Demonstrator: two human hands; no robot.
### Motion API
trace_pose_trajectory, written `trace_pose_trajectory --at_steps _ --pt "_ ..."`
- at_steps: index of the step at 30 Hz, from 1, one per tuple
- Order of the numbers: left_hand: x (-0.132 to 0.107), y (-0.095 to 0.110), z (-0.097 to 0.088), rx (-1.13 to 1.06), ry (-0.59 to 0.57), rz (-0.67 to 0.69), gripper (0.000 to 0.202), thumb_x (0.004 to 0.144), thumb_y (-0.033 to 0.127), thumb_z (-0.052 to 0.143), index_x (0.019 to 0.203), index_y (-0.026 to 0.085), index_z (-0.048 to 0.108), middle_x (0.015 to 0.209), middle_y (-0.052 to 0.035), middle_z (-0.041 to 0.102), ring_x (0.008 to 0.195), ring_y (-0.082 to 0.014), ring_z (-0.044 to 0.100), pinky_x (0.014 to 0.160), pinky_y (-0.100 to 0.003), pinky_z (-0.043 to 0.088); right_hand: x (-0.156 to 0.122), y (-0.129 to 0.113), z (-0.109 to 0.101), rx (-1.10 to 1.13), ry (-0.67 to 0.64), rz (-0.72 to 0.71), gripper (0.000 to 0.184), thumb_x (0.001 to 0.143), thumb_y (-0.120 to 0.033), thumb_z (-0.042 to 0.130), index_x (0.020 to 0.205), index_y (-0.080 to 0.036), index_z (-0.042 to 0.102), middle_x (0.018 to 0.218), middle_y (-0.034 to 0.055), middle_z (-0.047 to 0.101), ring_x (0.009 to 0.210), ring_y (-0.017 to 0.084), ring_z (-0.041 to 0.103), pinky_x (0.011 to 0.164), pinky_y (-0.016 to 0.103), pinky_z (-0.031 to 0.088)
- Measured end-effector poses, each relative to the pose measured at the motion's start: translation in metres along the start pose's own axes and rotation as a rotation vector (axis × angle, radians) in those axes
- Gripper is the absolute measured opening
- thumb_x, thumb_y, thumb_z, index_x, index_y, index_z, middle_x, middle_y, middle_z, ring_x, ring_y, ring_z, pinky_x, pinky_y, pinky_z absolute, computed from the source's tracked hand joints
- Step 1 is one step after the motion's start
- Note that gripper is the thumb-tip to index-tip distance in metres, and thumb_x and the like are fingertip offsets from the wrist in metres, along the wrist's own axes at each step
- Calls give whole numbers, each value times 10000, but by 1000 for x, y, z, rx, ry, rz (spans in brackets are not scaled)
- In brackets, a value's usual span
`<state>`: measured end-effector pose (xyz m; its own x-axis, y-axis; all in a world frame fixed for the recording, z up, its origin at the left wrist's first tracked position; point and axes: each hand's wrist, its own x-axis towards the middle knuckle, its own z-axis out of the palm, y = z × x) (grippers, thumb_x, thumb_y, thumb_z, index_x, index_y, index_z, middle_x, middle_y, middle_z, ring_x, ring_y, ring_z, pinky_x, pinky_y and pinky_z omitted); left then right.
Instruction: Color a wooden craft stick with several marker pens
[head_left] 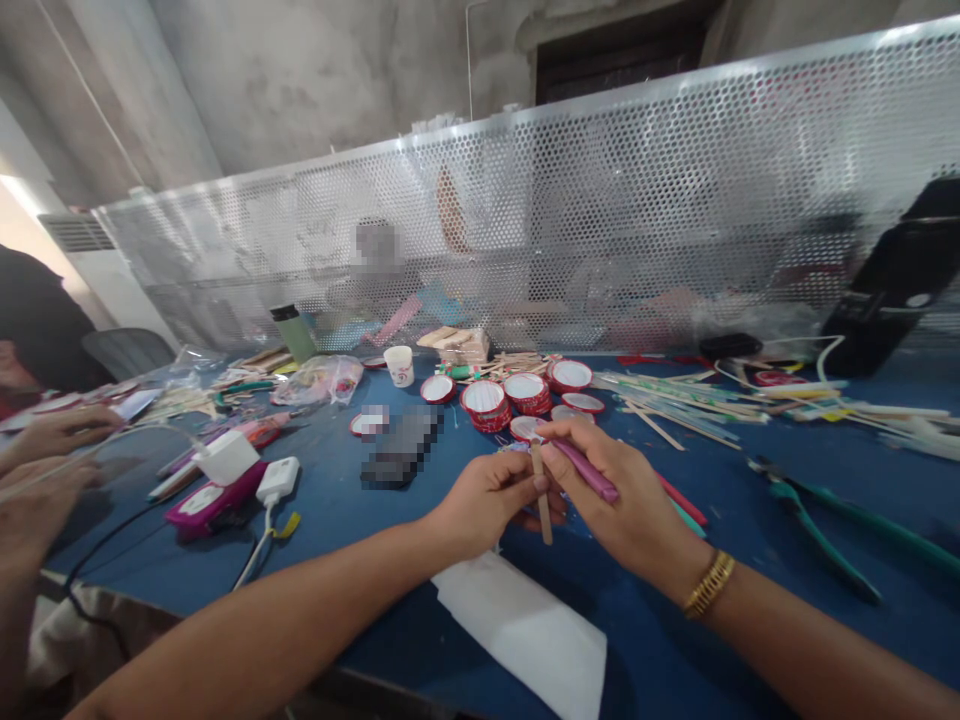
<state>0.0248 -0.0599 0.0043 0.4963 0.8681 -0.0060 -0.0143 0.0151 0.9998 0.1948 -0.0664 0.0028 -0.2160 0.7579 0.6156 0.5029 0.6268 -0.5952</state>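
Observation:
My left hand pinches a flat wooden craft stick between thumb and fingers, its lower end pointing down toward me. In my right hand, a purple pen-like tool is gripped; its working end is hidden by the fingers near the stick's upper part. Both hands are close together above the blue table. Just beyond them stand stacks of round, red-rimmed white discs. Below the hands lies a folded white sheet. A red tool handle and a teal one show beside my right wrist.
Teal-handled pliers lie to the right, below scattered thin sticks. A dark phone, paper cup and purple power strip with cables are leftward. A perforated metal screen closes the back. Another person's hands are at far left.

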Motion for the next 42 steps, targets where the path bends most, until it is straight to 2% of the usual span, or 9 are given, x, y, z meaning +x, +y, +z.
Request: trace_pose_trajectory --at_steps 11,18,22,30,33,36,37,39,42 --pt "0 1 1 -9 2 -9 443 715 554 740 865 146 659 799 -55 683 765 -195 678 667 -294 546 1 2 0 -10 -6 10 226 954 -348 488 1127 -231 576 998 48 706 904 192 671 761 305 512" --pt "0 -1 0 2 -13 4 437 742 551 722 882 142 655 820 -60 682 776 -182 680 665 -270 546 0 -2 -1 3 -20 23 217 962 -359 480 1112 -236 576 946 33 711 860 183 675 748 302 506" --pt "1 -2 -2 10 -24 12 419 761 542 708 898 149 660 830 -57 684 784 -183 683 680 -277 548 0 -2 -1 0 -3 17 227 960 -360 484 1119 -228 578 990 44 708 891 187 673 770 306 506" --pt "0 0 0 6 -8 -8 477 720 578 725 900 142 656 819 -60 687 776 -191 678 679 -292 545 -1 2 0 -3 9 13 249 958 -383 482 1124 -227 584 987 50 714 886 200 678 759 311 515" --pt "0 1 1 -1 14 -9 469 720 571 726 899 145 649 826 -59 689 777 -190 681 688 -294 539 0 2 -2 43 71 -6 292 967 -393 464 1175 -234 593 1001 54 720 883 199 682 763 324 526" --pt "0 2 1 -30 46 -17 451 713 564 735 871 155 629 805 -51 689 765 -188 687 674 -289 536 2 0 -4 73 207 -88 285 968 -354 464 1180 -245 620 1128 64 696 1029 208 653 890 364 508" --pt "0 3 1 -44 52 -22 450 708 564 739 862 158 623 798 -47 688 761 -188 689 672 -291 539 2 -2 -5 68 234 -98 270 960 -333 476 1170 -243 620 1122 63 695 1028 204 651 892 364 506" --pt "0 4 2 -70 56 -31 458 691 565 751 853 159 614 791 -40 683 751 -183 689 668 -292 545 3 -5 -7 41 256 -84 215 928 -287 515 1113 -226 607 1007 50 702 914 185 666 804 332 521" --pt "1 5 2 -82 68 -32 466 667 563 768 831 158 607 770 -29 675 715 -166 681 640 -275 543 2 -9 -9 -14 276 -79 37 866 -236 563 885 -206 572 774 2 637 677 139 614 630 271 481"
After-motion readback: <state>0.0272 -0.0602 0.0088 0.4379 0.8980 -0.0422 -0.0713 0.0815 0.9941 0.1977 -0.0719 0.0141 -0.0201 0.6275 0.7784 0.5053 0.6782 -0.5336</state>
